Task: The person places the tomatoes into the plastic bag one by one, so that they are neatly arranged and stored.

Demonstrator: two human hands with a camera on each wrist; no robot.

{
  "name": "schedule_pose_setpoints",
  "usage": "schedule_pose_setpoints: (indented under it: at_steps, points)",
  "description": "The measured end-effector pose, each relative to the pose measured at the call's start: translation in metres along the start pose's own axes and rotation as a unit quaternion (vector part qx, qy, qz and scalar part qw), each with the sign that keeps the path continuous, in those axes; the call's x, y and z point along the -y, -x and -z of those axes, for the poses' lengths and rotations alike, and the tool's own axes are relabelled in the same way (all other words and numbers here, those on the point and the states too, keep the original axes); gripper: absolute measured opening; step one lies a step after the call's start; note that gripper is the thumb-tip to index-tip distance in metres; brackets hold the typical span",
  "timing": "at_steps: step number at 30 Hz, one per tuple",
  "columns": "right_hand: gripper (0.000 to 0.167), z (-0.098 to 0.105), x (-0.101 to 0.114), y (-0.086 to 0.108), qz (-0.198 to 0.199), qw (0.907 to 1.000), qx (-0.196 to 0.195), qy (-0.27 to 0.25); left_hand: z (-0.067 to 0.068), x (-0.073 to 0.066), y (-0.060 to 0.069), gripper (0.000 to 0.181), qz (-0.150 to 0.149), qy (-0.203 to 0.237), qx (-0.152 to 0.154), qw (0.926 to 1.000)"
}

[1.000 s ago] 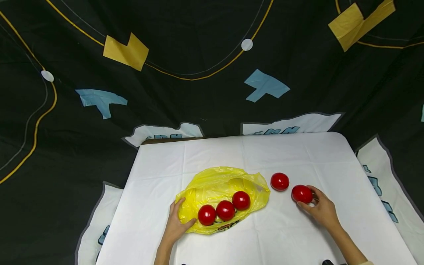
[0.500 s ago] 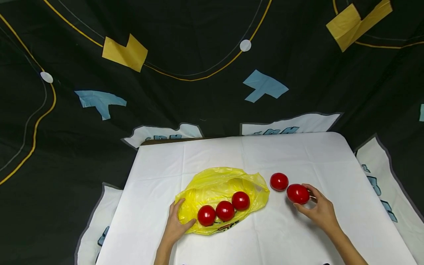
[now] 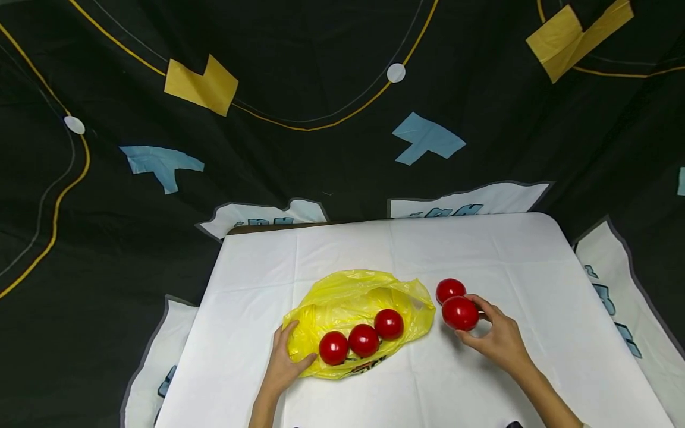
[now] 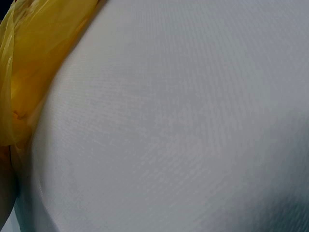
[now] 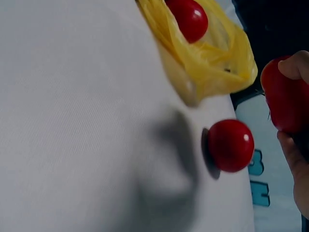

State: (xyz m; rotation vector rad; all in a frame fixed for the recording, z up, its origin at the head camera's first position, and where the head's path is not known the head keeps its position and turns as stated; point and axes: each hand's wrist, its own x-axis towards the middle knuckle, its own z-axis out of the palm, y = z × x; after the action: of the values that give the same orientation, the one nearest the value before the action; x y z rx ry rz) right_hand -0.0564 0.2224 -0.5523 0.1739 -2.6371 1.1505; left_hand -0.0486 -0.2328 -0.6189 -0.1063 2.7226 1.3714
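In the head view my right hand (image 3: pixel 495 337) pinches a glossy red tomato (image 3: pixel 460 313) between thumb and fingers. The right wrist view shows this held tomato (image 5: pixel 286 99) lifted above the table. Just behind it another tomato (image 3: pixel 451 289) lies on the cloth, right of a yellow plastic bag (image 3: pixel 342 291). Three tomatoes (image 3: pixel 364 340) rest in a row on the bag's front part. My left hand (image 3: pixel 286 359) holds the bag's left edge, thumb in front and fingers at the back. The left wrist view catches only part of the bag (image 4: pixel 43 53).
A white cloth (image 3: pixel 396 249) covers the table. Behind it hangs a dark curtain (image 3: pixel 321 166) with yellow and blue shapes. Part of a small black object (image 3: pixel 514 425) shows at the bottom edge.
My right hand has lifted the tomato and carried it left, towards the bag and in front of the loose tomato. The left hand and the bag stay in place.
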Motion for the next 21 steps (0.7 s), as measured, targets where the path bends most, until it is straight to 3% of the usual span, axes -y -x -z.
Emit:
schedule_pose_setpoints:
  at_steps: [11, 21]
  points:
    - [0.073, -0.018, 0.023, -0.012, 0.054, 0.9984, 0.012, 0.012, -0.001, 0.001, 0.0, 0.091, 0.0, -0.005, 0.0, 1.0]
    - [0.072, -0.034, 0.035, -0.017, 0.063, 0.9967, 0.043, -0.03, 0.0, 0.002, -0.001, 0.091, -0.001, -0.002, 0.0, 1.0]
